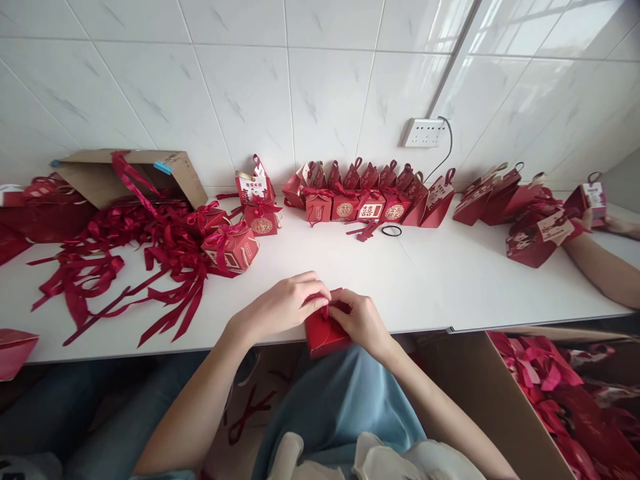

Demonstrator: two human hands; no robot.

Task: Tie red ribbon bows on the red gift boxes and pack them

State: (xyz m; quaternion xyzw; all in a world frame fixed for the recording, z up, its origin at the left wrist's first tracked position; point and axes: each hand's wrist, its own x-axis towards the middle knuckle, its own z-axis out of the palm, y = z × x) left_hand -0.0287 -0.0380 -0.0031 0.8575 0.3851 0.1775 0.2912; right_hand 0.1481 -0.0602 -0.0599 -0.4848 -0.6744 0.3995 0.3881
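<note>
A small red gift box (325,339) sits at the table's front edge, close against my lap. Over its top, my left hand (285,305) is closed in a pinch on a short bit of red ribbon (325,311). Facing it from the other side, my right hand (363,322) has thumb and fingers pinched at the same ribbon and rests against the box lid. The fingertips nearly meet, and they hide most of the ribbon. Left of my hands stands a finished-looking red box (233,250) with a bow, beside a heap of loose red ribbons (173,280).
Rows of red boxes (345,205) stand along the tiled wall. A cardboard box (135,173) lies on its side at the left. Another carton (465,393) with red ribbons is below right. Another person's arm (600,263) reaches in from the right, hand at a box.
</note>
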